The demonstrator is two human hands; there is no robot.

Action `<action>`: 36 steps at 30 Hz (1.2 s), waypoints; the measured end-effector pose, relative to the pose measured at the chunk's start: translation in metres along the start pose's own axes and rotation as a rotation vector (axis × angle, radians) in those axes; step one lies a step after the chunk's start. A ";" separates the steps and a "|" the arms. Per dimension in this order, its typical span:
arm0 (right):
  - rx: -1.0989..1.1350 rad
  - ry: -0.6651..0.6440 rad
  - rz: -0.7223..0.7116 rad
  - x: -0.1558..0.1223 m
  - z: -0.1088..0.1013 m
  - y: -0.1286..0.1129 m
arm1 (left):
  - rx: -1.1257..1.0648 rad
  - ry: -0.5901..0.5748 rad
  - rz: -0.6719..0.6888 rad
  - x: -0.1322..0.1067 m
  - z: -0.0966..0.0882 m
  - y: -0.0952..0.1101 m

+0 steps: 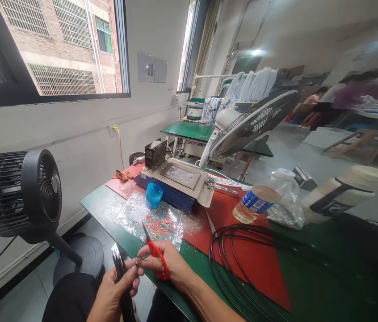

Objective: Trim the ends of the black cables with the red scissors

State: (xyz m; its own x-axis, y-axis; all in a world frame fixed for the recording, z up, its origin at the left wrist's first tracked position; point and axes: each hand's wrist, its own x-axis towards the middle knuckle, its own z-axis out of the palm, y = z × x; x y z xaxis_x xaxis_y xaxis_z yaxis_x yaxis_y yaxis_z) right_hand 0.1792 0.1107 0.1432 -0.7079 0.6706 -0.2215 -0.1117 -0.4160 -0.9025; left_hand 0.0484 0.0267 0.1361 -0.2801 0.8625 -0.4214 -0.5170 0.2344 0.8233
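My left hand [117, 286] is closed around a bundle of black cables [120, 267] whose upper ends look pale and stripped. Red-handled scissors [158, 257] hang in my right hand [172, 264], with their blades pointing up and away. The fingertips of both hands meet at a small brownish piece too small to name. Just beyond them, small red and yellowish bits [160, 225] lie scattered on a clear plastic bag [132, 219]. A blue cup [153, 196] stands at the far side of that bag.
A blue-sided solder pot [178, 176] with a small black fan [155, 154] sits behind the cup. Coiled black cable [222, 250], a bottle of liquid [254, 203] and a white container [336, 197] are at right. A floor fan [24, 194] stands left; people are in the background.
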 end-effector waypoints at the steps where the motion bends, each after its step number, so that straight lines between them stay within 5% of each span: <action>1: 0.007 -0.011 0.009 0.000 -0.001 0.000 | -0.005 0.011 -0.015 -0.001 0.000 0.001; 10: -0.136 -0.097 0.016 0.001 -0.007 0.001 | 0.241 -0.080 -0.017 -0.004 -0.002 0.000; 16: -0.387 -0.005 -0.116 -0.001 -0.005 0.000 | 0.408 -0.049 0.021 -0.001 -0.007 -0.006; 21: -0.115 -0.113 -0.008 -0.001 -0.003 0.005 | 0.274 -0.037 0.052 -0.001 -0.008 -0.012; 24: -0.079 -0.070 -0.064 -0.001 -0.005 0.001 | 0.120 0.014 0.045 0.000 -0.010 -0.013; 27: -0.148 0.048 -0.110 -0.002 -0.009 -0.003 | 0.080 0.083 0.070 0.000 -0.011 -0.011; 32: -0.246 0.058 -0.085 -0.001 -0.009 -0.004 | 0.121 0.142 0.102 -0.002 -0.006 -0.004; 36: -0.673 0.132 -0.351 -0.007 -0.003 -0.013 | 0.067 0.154 0.018 0.001 -0.009 -0.002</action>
State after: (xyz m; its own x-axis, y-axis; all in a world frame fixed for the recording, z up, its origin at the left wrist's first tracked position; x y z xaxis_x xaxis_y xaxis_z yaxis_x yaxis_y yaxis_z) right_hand 0.1881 0.1134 0.1553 -0.6156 0.7796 0.1154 0.1638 0.2699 -0.9489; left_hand 0.0419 0.0236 0.1311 -0.4125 0.7889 -0.4554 -0.4572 0.2531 0.8526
